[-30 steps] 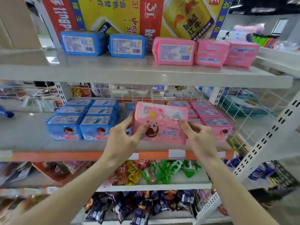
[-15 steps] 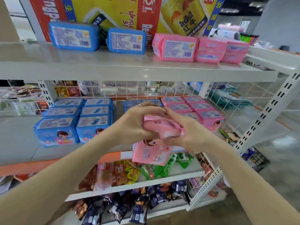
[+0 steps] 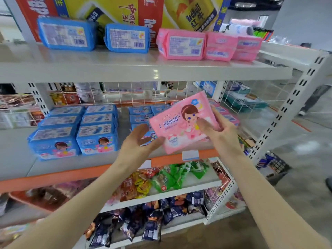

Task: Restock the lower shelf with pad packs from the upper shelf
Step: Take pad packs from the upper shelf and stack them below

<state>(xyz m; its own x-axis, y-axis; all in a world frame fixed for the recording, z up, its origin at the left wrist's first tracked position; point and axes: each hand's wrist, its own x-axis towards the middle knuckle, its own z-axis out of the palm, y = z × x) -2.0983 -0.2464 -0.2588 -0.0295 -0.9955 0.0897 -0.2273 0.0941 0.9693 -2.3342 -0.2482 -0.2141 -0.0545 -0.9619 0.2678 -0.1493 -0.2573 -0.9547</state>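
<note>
While our right hand (image 3: 222,132) pinches the pink pad pack (image 3: 177,123) by its right edge, thumb across the printed front and fingers behind, the pack hangs tilted in the air in front of the lower shelf (image 3: 18,155), its face turned to us. Our left hand (image 3: 138,144) lies open just below and left of it, palm up, fingers loosely spread, the thumb tip at the pack's lower left corner; we cannot tell whether it touches. On the upper shelf (image 3: 107,69) we count two blue packs (image 3: 66,35) and three pink packs (image 3: 181,44) in one row. On the lower shelf, left of our hands, two columns of blue packs (image 3: 97,139) hold three each; those behind the held pack are partly hidden, so we cannot count them.
</note>
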